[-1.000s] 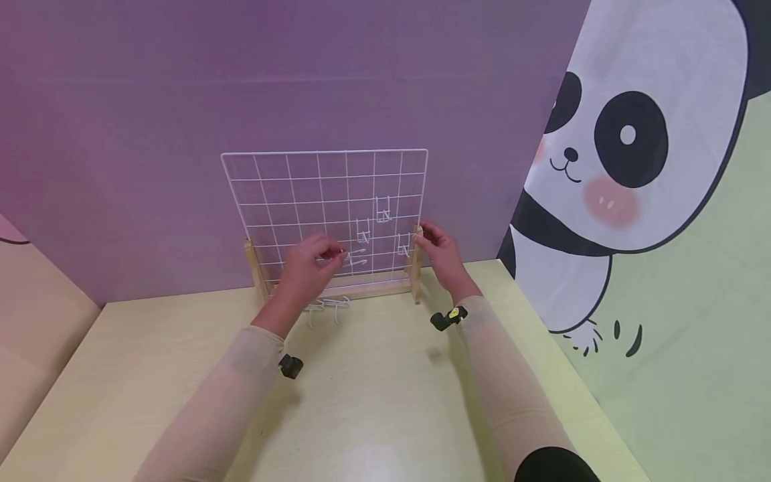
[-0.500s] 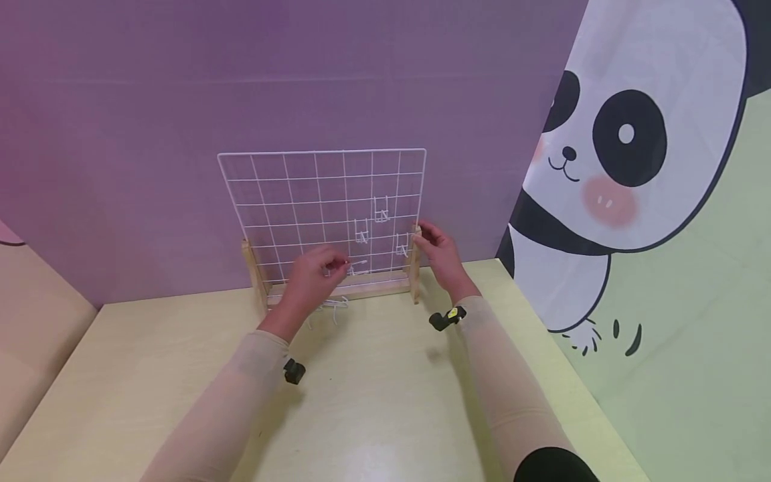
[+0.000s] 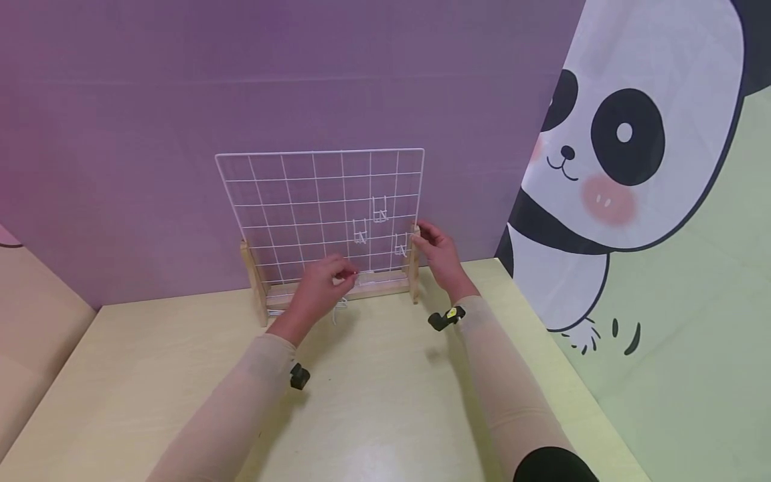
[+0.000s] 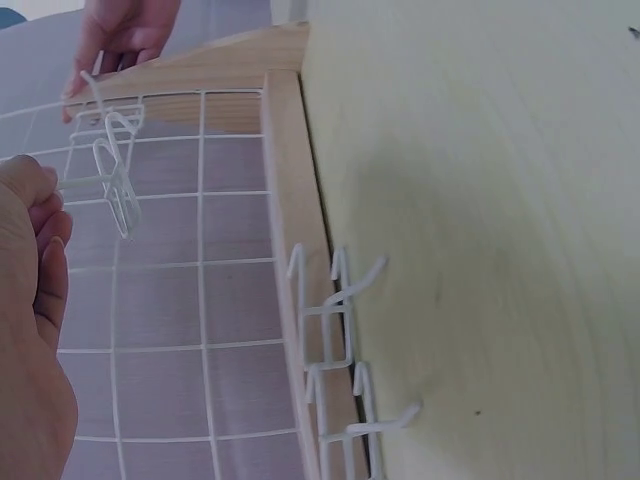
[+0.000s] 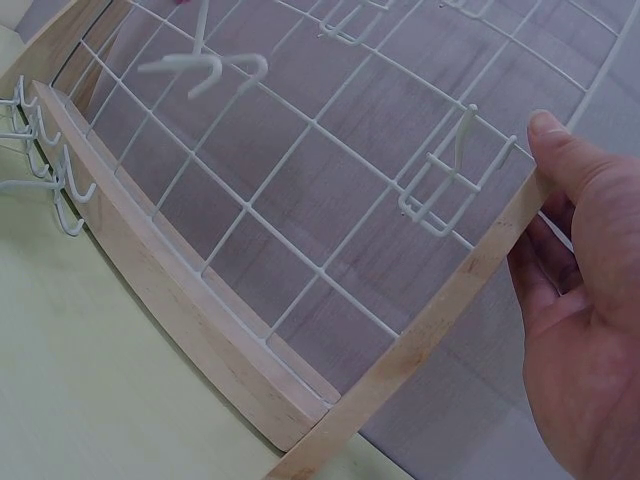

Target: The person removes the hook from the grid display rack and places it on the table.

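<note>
The left hand (image 3: 322, 284) pinches a white hook (image 4: 88, 183) by its single arm, two curved ends just beyond, near the wire grid (image 5: 249, 207); contact I can't tell. Off to its right, the right hand (image 3: 442, 258) grips the wooden post (image 5: 440, 310). A tilted hook might catch by one end and drop toward the spare hooks (image 4: 328, 308) below; a slack right hand could let everything rock.

Pale yellow, smooth-topped table (image 3: 373, 402); rear edge meets plain purple wall (image 3: 150, 167). Right of table: pale green wall (image 3: 711, 321) bearing large black-and-white cartoon panda print (image 3: 560, 281) with pink cheek patch. Left: peach-beige surface (image 3: 30, 321) along table's side.
</note>
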`<act>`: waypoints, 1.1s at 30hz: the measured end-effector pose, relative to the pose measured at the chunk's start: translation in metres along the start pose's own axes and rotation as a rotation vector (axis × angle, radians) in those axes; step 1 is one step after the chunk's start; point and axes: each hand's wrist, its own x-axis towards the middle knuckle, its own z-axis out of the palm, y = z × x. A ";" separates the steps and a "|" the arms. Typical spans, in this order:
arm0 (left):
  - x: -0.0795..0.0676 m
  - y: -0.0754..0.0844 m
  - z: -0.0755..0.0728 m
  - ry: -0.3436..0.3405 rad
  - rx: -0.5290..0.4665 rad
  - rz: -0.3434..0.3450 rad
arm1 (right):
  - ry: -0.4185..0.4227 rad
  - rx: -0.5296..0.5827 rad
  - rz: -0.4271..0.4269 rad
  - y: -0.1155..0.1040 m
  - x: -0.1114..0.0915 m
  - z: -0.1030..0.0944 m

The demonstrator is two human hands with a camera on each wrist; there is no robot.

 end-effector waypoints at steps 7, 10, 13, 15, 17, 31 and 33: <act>0.000 -0.001 0.008 -0.041 0.016 -0.029 | -0.008 -0.005 0.011 -0.001 0.000 -0.001; 0.000 -0.005 0.012 -0.050 0.020 -0.031 | -0.011 -0.014 0.014 -0.001 -0.001 -0.001; 0.000 -0.009 0.016 -0.051 0.020 -0.023 | -0.008 -0.016 0.013 -0.001 0.000 -0.001; -0.001 -0.011 0.019 -0.056 0.026 -0.028 | -0.006 -0.012 0.008 -0.001 0.000 0.000; -0.001 -0.013 0.022 -0.066 0.038 -0.039 | -0.003 -0.007 0.004 0.000 0.001 0.000; -0.003 -0.012 0.035 -0.170 0.118 -0.067 | 0.002 -0.003 0.005 -0.001 0.001 0.000; -0.004 -0.014 0.038 -0.184 0.134 -0.061 | 0.003 -0.003 0.000 -0.001 0.001 0.000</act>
